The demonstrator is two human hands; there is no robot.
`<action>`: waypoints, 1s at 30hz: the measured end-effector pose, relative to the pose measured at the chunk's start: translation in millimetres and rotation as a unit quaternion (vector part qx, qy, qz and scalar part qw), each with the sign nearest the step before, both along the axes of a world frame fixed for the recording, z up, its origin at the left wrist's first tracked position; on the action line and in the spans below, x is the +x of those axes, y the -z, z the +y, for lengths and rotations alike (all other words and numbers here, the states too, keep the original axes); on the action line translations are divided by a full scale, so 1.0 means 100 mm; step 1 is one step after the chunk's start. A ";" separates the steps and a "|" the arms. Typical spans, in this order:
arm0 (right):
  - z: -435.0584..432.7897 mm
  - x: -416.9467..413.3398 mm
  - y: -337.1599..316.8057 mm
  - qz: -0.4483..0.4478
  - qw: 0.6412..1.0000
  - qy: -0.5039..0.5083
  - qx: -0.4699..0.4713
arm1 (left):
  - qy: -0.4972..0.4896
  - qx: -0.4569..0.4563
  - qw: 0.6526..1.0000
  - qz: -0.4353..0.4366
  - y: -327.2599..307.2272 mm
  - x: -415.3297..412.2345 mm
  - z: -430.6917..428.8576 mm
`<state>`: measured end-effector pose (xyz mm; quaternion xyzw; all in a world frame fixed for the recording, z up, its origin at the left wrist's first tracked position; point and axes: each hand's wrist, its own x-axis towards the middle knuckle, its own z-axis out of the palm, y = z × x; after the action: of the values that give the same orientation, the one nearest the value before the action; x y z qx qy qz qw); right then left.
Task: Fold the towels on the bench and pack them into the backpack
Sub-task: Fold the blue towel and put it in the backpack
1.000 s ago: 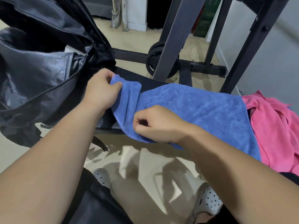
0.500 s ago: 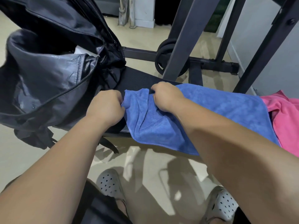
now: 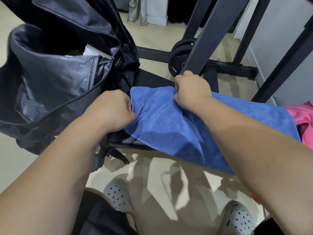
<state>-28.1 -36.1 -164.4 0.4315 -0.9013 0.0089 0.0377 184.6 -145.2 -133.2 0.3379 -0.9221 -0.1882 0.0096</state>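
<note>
A blue towel (image 3: pixel 171 122) lies spread along the black bench (image 3: pixel 152 80), its near edge hanging over the bench's front. My left hand (image 3: pixel 112 110) grips the towel's left end close to the backpack. My right hand (image 3: pixel 190 89) pinches the towel's far left corner at the back edge of the bench. The black backpack (image 3: pixel 55 78) stands open on the bench's left end, its dark lining showing. A pink towel (image 3: pixel 303 119) lies crumpled at the right, partly under the blue one.
Dark metal frame bars (image 3: pixel 208 31) rise behind the bench, with weight plates (image 3: pixel 179 56) on the floor bar. A pale wall (image 3: pixel 279 41) is at the right. My feet in grey perforated clogs (image 3: pixel 116 195) stand on the beige floor below.
My right hand has moved from the towel's near edge up to its far corner. My left hand has shifted down along the left end. The view has tilted towards the floor.
</note>
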 end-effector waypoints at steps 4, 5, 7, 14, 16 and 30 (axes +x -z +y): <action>-0.13 0.09 0.01 -0.061 0.996 -0.044 -0.049 | 0.089 0.034 0.992 -0.085 0.09 0.01 -0.03; -0.19 0.14 0.00 -0.092 0.992 -0.059 -0.064 | 0.106 0.041 0.990 -0.090 0.10 0.02 -0.03; -0.31 0.24 -0.02 -0.141 0.984 -0.098 -0.042 | 0.133 0.060 0.984 -0.103 0.09 0.04 -0.01; -0.54 0.41 0.08 -0.066 0.996 -0.062 0.004 | 0.146 0.058 0.982 -0.100 0.14 0.11 0.04; -0.56 0.43 0.09 -0.066 0.993 -0.081 0.046 | 0.143 0.077 0.981 -0.107 0.14 0.12 0.05; -0.46 0.22 -0.15 -0.015 0.986 -0.105 -0.133 | 0.018 0.023 0.998 0.048 0.02 0.10 -0.09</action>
<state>-6.1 -82.5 -149.8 0.5144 -0.8425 0.1388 0.0796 194.7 -154.7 -134.8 0.3117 -0.9220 -0.2256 0.0426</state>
